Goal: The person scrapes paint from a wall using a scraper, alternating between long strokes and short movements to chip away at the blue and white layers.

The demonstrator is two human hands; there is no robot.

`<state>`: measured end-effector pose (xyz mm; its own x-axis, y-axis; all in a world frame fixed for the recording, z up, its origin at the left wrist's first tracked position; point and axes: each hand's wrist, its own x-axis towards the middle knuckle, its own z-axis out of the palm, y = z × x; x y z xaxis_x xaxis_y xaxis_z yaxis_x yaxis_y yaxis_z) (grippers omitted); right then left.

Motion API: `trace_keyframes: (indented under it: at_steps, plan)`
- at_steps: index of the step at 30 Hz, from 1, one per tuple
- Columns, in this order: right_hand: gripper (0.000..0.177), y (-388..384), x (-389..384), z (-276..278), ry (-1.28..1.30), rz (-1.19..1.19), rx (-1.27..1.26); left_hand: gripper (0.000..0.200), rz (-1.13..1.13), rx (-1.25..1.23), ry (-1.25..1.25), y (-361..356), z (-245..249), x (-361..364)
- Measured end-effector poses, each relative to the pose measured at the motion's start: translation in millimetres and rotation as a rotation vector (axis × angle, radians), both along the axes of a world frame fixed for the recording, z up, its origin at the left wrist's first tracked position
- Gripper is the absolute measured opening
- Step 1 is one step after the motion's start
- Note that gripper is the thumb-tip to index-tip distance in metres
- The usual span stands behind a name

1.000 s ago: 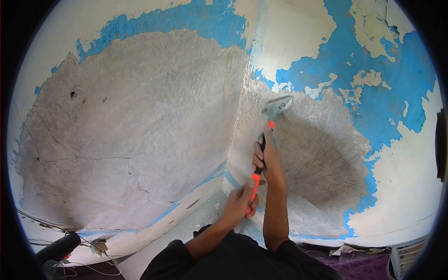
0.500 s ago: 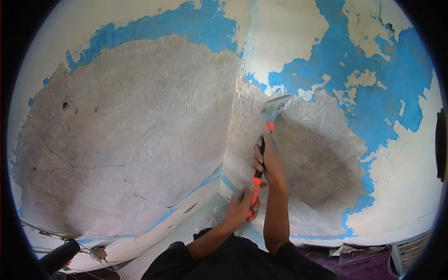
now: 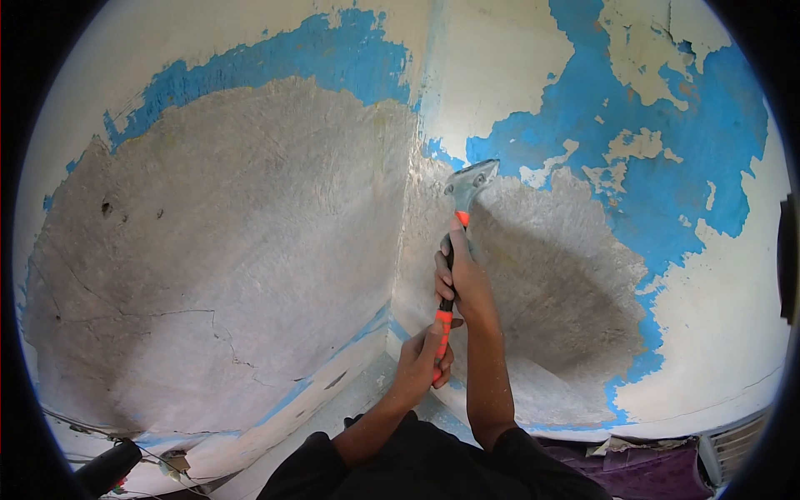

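Both my hands are closed round a long-handled scraper (image 3: 472, 182) with a wide metal head and an orange and black handle. My right hand (image 3: 463, 279) grips it higher up, just below the head. Lower down, my left hand (image 3: 427, 360) wraps round the orange end of the handle. The blade lies against the right wall near the corner, where the bare grey plaster (image 3: 567, 283) meets blue paint (image 3: 533, 137). Its edge overlaps the lower border of the blue in this view.
On the left wall a large bare grey patch (image 3: 233, 233) has cracks and small holes, with blue paint (image 3: 275, 71) above. Cables and a dark rounded object (image 3: 112, 467) sit at lower left. Purple fabric (image 3: 658, 471) and a slatted white unit (image 3: 737, 450) are at lower right.
The scraper and both hands have shifted slightly left and the blade a little up in view; the wall has also moved left as the camera turned. Both grips are unchanged.
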<state>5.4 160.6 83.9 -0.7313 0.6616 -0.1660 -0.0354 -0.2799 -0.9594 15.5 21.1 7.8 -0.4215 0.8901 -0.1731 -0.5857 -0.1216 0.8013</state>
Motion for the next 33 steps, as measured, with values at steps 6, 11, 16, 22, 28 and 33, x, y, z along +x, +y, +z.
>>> trace_keyframes:
  at_steps: [6, 11, 16, 22, 28, 33]
  plan:
    - [0.054, -4.6, 10.8, -24.4, -0.021, 0.020, -0.084, 0.056, -0.038, -0.038, -0.015, -13.4, -8.7, 13.8]
    - [0.056, -2.7, 0.5, -30.5, -0.043, 0.023, -0.055, 0.056, -0.037, -0.053, 0.001, -10.4, -16.3, -3.4]
    - [0.056, 2.2, -20.6, -35.7, 0.047, 0.060, -0.113, 0.059, -0.044, -0.079, 0.103, -7.8, -30.3, -36.2]
    - [0.052, -6.9, -21.9, -79.4, 0.164, -0.024, -0.273, 0.059, -0.131, -0.123, 0.141, -20.4, -73.8, -53.6]
    - [0.052, -15.9, -26.6, -88.3, 0.265, -0.089, -0.334, 0.060, -0.158, -0.008, 0.017, -33.0, -92.1, -65.6]
    - [0.056, -7.9, -51.8, -69.0, 0.347, -0.048, -0.328, 0.058, -0.090, -0.072, 0.187, -17.5, -63.3, -98.5]
